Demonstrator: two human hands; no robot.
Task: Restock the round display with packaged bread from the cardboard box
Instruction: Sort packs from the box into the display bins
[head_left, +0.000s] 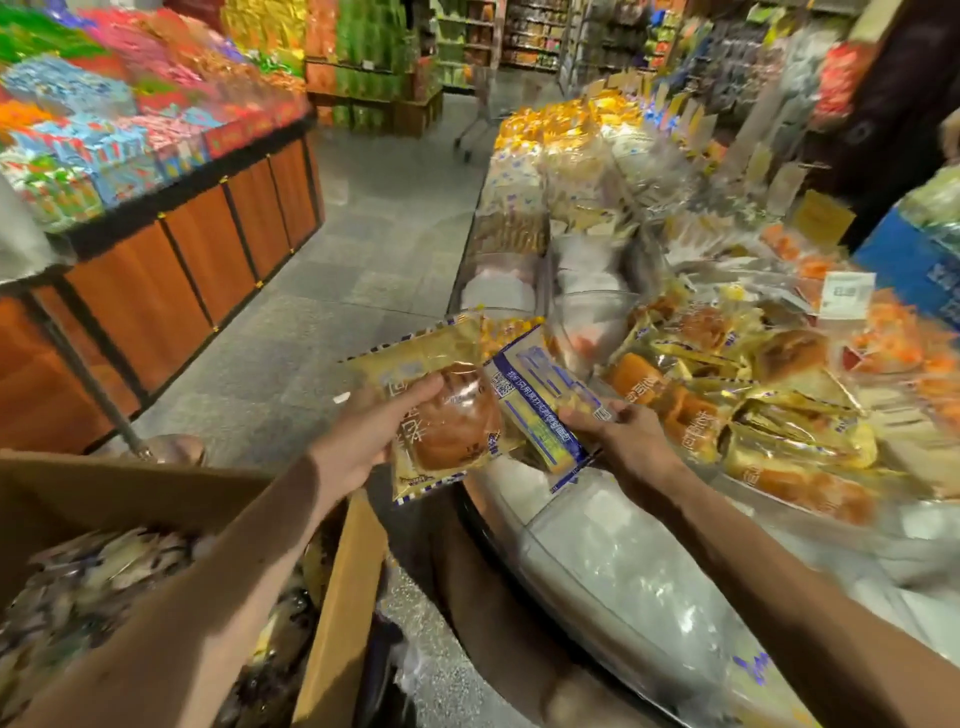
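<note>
Golden clear-windowed bread packet (447, 415), brown bun

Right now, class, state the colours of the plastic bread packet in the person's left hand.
Gold plastic bread packet with a blue-and-white striped edge, in the left hand; head view.

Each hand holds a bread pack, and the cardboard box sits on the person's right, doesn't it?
Not quite. The head view shows the cardboard box on the person's left. The left hand and right hand do each hold a bread pack.
</note>
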